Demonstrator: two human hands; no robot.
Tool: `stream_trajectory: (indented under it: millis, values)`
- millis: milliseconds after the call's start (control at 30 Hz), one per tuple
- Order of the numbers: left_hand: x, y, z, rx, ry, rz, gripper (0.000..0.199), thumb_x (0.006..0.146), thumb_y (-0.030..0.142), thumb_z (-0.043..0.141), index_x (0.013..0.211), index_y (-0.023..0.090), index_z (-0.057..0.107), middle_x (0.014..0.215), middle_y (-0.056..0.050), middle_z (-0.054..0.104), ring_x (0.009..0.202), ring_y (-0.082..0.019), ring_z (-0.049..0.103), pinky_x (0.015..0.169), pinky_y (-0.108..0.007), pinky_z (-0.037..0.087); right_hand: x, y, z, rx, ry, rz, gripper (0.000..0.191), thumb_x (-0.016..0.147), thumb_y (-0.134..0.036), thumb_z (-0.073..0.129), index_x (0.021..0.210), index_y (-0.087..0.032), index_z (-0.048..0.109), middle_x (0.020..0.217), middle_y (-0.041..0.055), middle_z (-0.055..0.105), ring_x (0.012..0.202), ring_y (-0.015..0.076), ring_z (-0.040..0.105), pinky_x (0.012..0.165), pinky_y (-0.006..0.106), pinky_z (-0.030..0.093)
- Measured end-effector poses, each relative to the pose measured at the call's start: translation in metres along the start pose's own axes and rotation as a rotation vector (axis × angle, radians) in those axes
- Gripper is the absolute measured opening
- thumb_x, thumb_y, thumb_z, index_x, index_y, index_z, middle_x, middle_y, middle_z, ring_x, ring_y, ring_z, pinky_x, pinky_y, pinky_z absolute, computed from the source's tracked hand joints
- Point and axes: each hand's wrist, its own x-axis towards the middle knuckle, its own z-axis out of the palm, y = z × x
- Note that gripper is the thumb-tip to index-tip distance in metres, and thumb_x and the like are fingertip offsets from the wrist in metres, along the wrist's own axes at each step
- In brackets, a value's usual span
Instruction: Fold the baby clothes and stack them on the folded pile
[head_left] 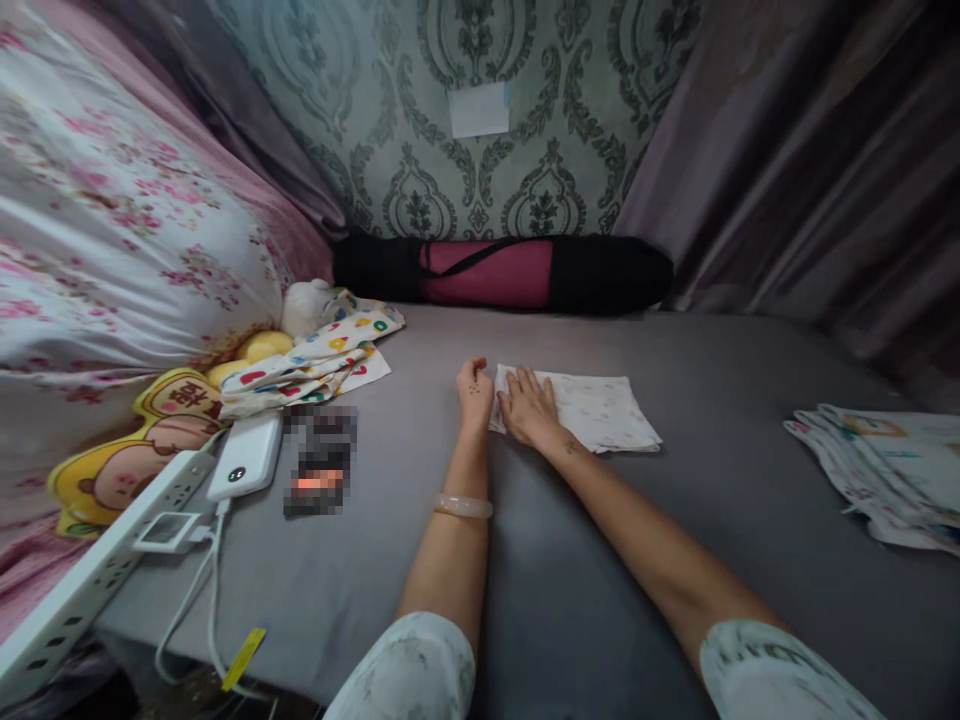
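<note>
A folded white cloth (600, 410) with a faint print lies flat on the grey bed surface (585, 560). My right hand (528, 405) rests palm down on its left part, fingers spread a little. Just beyond the cloth's left edge is my left hand (475, 392), standing on its side with the fingers curled; what its fingers hold, if anything, is hidden. A pale bangle circles the left forearm.
At the right lies a stack of folded cloths (892, 470). On the left are a patterned cloth (322, 360), a white power bank (247, 457) with cables, a power strip (97, 580), and plush toys. A black and pink rolled bag (487, 273) lies along the wall.
</note>
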Motion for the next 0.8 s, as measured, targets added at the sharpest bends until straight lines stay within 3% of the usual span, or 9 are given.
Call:
stream_trajectory:
  millis: [167, 333, 467, 633, 800]
  values:
    - [0.0, -0.001, 0.0, -0.031, 0.011, -0.015, 0.034, 0.083, 0.007, 0.037, 0.103, 0.012, 0.064, 0.11, -0.013, 0.068, 0.109, -0.018, 0.061, 0.099, -0.032, 0.045, 0.009, -0.016, 0.008, -0.044, -0.04, -0.1, 0.058, 0.095, -0.03, 0.031, 0.147, -0.005, 0.031, 0.156, 0.0169, 0.024, 0.144, 0.0278, 0.018, 0.114, 0.051, 0.013]
    - [-0.001, -0.002, 0.002, -0.041, -0.013, -0.017, 0.034, 0.082, 0.006, 0.038, 0.105, 0.011, 0.063, 0.113, -0.013, 0.067, 0.109, -0.018, 0.061, 0.099, -0.03, 0.045, 0.011, -0.014, 0.019, -0.051, -0.011, -0.128, 0.057, 0.092, -0.028, 0.037, 0.146, -0.007, 0.035, 0.156, 0.0168, 0.023, 0.144, 0.0283, 0.019, 0.113, 0.052, 0.014]
    - [-0.001, 0.0, 0.002, -0.037, -0.027, -0.009, 0.035, 0.081, 0.006, 0.039, 0.105, 0.01, 0.063, 0.111, -0.014, 0.068, 0.109, -0.018, 0.061, 0.098, -0.03, 0.045, 0.011, -0.011, 0.013, -0.005, -0.063, -0.13, 0.059, 0.093, -0.032, 0.038, 0.147, -0.008, 0.033, 0.157, 0.0154, 0.022, 0.144, 0.0275, 0.018, 0.114, 0.051, 0.014]
    - [-0.002, 0.001, 0.003, 0.006, -0.025, 0.005, 0.033, 0.083, 0.007, 0.037, 0.102, 0.012, 0.064, 0.11, -0.013, 0.069, 0.108, -0.019, 0.062, 0.098, -0.032, 0.045, 0.0, 0.001, -0.002, 0.027, -0.042, -0.046, 0.057, 0.099, -0.037, 0.02, 0.15, -0.012, 0.029, 0.157, 0.0131, 0.022, 0.145, 0.0272, 0.016, 0.115, 0.052, 0.008]
    - [-0.004, 0.001, 0.008, 0.03, -0.052, 0.041, 0.033, 0.082, 0.007, 0.038, 0.102, 0.01, 0.064, 0.107, -0.014, 0.069, 0.105, -0.019, 0.062, 0.097, -0.032, 0.045, -0.012, 0.019, -0.001, -0.001, -0.035, 0.036, 0.06, 0.1, -0.044, 0.019, 0.148, -0.011, 0.033, 0.156, 0.014, 0.026, 0.144, 0.0285, 0.017, 0.115, 0.053, 0.007]
